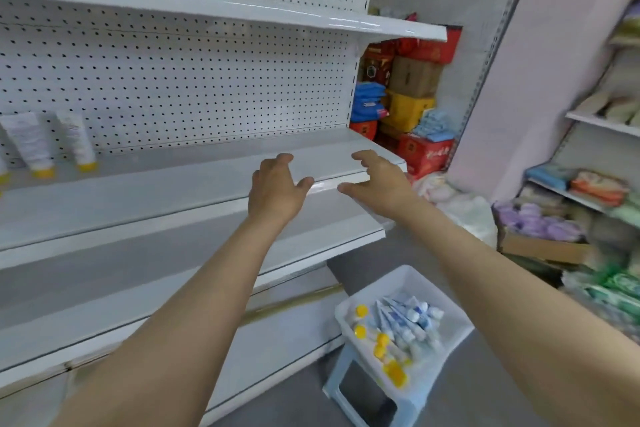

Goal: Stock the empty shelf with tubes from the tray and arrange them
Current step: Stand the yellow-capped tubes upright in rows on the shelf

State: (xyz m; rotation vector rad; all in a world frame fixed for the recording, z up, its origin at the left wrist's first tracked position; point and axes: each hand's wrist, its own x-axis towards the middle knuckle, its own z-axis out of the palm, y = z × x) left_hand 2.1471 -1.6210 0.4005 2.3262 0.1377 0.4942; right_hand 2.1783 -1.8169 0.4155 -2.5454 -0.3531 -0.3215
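The left hand (277, 185) and right hand (377, 178) reached side by side over the front edge of the shelf (173, 191). Both had loosely curled fingers and thumbs spread toward each other, and held nothing. Whether they touched the shelf could not be told. 2 yellow-capped tubes (31, 144) stood cap-down at its far left. Loose tubes (412, 319) lay in the white tray (408, 279) on a stool (346, 388) below.

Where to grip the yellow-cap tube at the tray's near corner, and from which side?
Pinch the tube just behind its yellow cap, from above. It lies flat in the tray, whose walls block a sideways reach; the cap end is the part plainly exposed. The right hand is open and on the tray's side.
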